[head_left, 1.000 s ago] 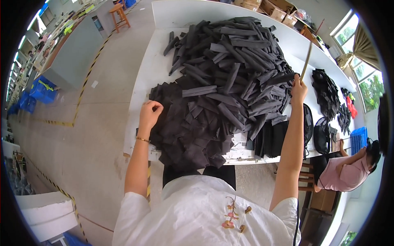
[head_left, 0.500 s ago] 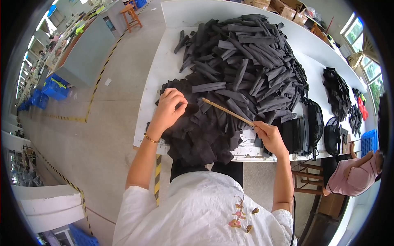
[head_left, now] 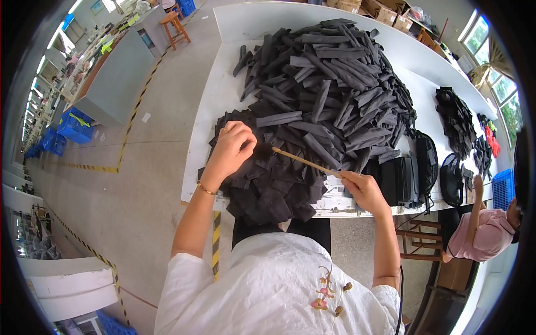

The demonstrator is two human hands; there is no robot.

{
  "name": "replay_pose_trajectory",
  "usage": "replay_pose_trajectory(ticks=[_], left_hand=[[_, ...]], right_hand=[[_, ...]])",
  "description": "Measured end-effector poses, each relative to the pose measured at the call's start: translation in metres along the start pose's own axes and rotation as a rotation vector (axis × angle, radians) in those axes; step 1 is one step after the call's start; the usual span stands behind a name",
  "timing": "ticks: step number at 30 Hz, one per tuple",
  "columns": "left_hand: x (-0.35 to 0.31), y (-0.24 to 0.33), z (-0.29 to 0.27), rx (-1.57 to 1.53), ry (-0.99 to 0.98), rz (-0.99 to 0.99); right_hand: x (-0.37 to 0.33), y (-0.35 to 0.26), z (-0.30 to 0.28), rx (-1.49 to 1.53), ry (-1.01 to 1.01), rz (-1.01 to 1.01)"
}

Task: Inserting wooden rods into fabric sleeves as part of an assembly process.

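Observation:
In my right hand [head_left: 365, 192] I grip one end of a thin wooden stick [head_left: 307, 162], which slants up and left over the pile. Its far tip is close to the fingers of my left hand [head_left: 231, 148]. That hand is closed in a pinch at a dark fabric piece [head_left: 263, 149], whose edges blend into the cloth behind. Beneath both hands lies a heap of flat black fabric pieces [head_left: 271, 195] at the table's front edge. Beyond it rises a large mound of narrow dark grey fabric tubes [head_left: 335, 84].
The white table [head_left: 209, 111] has a raised back panel. Right of the mound stand dark flat panels [head_left: 396, 181] and a black mesh-like item [head_left: 425, 164]. A person in pink [head_left: 480, 231] sits at the right, near a blue crate [head_left: 502, 188]. A wooden stool [head_left: 175, 30] stands far left.
The stick has tilted a little lower, and my right hand has shifted slightly down and left. My left hand keeps its pinch. The seated person's arm has risen.

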State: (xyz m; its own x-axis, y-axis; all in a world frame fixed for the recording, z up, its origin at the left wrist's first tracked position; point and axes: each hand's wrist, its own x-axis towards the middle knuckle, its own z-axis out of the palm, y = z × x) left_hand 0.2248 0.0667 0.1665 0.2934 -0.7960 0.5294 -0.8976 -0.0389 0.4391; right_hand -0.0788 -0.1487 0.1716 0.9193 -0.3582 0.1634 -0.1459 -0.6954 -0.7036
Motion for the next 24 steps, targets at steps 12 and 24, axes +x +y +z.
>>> replay_pose_trajectory(ticks=[12, 24], left_hand=[[0.002, 0.084, 0.032, 0.051, 0.108, 0.236], [-0.046, 0.059, 0.094, -1.813, 0.469, -0.872]], right_hand=[[0.022, -0.02, 0.086, 0.325, -0.024, 0.039], [-0.003, -0.044, 0.167, 0.432, 0.213, 0.181]])
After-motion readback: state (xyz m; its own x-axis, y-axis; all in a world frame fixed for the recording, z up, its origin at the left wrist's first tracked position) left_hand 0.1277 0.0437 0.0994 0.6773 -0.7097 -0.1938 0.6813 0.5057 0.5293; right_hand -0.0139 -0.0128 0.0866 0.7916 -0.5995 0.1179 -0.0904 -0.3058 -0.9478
